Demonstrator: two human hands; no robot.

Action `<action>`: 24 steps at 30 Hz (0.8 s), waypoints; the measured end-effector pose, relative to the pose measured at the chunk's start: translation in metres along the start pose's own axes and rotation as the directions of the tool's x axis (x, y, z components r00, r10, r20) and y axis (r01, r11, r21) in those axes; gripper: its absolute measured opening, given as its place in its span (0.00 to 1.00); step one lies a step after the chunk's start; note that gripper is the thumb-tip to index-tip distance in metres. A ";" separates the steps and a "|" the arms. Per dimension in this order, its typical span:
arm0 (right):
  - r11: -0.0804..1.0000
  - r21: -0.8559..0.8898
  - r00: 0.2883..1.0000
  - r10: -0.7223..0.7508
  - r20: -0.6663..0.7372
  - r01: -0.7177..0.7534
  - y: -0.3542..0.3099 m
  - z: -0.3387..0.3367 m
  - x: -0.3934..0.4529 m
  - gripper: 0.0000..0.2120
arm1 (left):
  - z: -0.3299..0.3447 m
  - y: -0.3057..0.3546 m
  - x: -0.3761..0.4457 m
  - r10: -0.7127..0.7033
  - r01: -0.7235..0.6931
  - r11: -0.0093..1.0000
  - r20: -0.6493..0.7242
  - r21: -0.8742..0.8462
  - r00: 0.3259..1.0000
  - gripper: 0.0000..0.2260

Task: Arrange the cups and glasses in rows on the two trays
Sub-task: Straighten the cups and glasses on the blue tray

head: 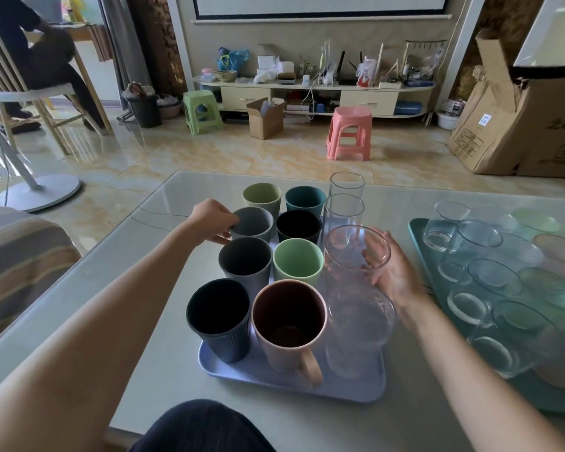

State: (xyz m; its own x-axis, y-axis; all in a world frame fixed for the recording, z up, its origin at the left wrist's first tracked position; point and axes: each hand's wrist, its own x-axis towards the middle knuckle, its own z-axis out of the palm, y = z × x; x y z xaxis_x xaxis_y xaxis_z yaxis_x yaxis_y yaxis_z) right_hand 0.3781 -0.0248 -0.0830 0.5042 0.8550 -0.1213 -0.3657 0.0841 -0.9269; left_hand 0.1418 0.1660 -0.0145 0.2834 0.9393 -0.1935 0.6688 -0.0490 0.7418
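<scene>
A lilac tray [284, 383] in front of me holds two rows of coloured cups and a right-hand row of clear glasses. My left hand [211, 220] grips the rim of the grey-blue cup [256, 223] in the left row. My right hand [393, 269] wraps around a clear glass [349, 252] in the glass row. Nearest me stand a dark blue ribbed cup [221, 321], a pink mug [289, 324] with its handle toward me, and another clear glass [359, 331]. A teal tray [419, 236] on the right carries several clear and tinted glasses [480, 239].
The trays sit on a pale glass-topped table [111, 288]. Beyond its far edge are a tiled floor, a pink stool [349, 132] and a green stool [201, 109]. A large cardboard box [519, 125] stands at the right, a fan base [36, 194] at the left.
</scene>
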 end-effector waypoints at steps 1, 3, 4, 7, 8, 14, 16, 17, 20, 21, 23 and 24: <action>1.000 -0.008 1.000 -0.002 0.012 0.002 -0.001 -0.003 -0.002 0.46 | 0.000 0.002 -0.001 0.000 0.000 1.000 0.004 0.025 1.000 0.07; 0.999 -0.028 0.999 -0.016 0.035 0.017 0.001 -0.007 -0.003 0.49 | 0.001 0.003 -0.003 -0.006 0.006 0.999 0.006 0.052 1.000 0.07; 0.998 -0.052 0.999 -0.022 0.032 0.024 0.000 -0.007 -0.004 0.49 | 0.002 0.004 -0.004 -0.009 0.008 0.998 0.005 0.058 1.000 0.07; 0.995 -0.094 0.999 -0.030 0.042 0.034 -0.003 -0.003 -0.010 0.45 | 0.004 0.003 -0.005 -0.013 0.013 0.998 -0.001 0.060 1.000 0.06; 0.995 -0.096 0.998 -0.022 0.055 0.027 -0.003 -0.002 -0.011 0.42 | 0.004 0.003 -0.006 -0.014 0.015 0.998 -0.002 0.062 1.000 0.06; 0.998 -0.067 0.998 0.019 0.056 -0.015 0.002 0.003 -0.012 0.26 | -0.001 0.003 -0.007 -0.027 0.026 0.997 0.017 0.068 0.999 0.10; 0.997 -0.077 0.999 0.021 0.046 -0.017 0.002 0.006 -0.015 0.21 | -0.004 0.002 -0.009 -0.038 0.037 0.999 0.042 0.028 0.998 0.15; 0.997 -0.072 0.998 0.022 0.058 -0.017 0.002 0.006 -0.017 0.20 | -0.006 0.001 -0.012 -0.042 0.041 0.999 0.042 0.027 0.998 0.17; 0.999 -0.028 0.995 0.048 0.086 -0.045 0.002 0.007 -0.023 0.18 | -0.011 -0.005 -0.026 -0.065 0.063 0.992 0.019 0.111 0.998 0.23; 0.999 -0.012 0.995 0.047 0.086 -0.047 0.003 0.008 -0.026 0.21 | -0.014 -0.008 -0.033 -0.093 0.087 0.989 0.042 0.121 0.995 0.24; 0.998 -0.041 0.998 0.051 0.046 -0.049 0.001 0.007 -0.035 0.24 | -0.020 -0.015 -0.048 -0.182 0.162 0.977 0.147 0.137 0.972 0.25; 0.996 -0.079 0.999 0.044 0.021 -0.042 0.002 0.007 -0.039 0.21 | -0.024 -0.020 -0.057 -0.230 0.199 0.968 0.216 0.154 0.949 0.26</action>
State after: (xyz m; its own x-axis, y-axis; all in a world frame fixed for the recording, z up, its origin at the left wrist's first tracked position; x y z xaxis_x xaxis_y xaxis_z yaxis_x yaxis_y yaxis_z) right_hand 0.3526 -0.0549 -0.0773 0.4713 0.8684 -0.1545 -0.3237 0.0074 -0.9461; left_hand 0.0959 0.1212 -0.0023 0.2636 0.8292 -0.4930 0.8097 0.0875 0.5802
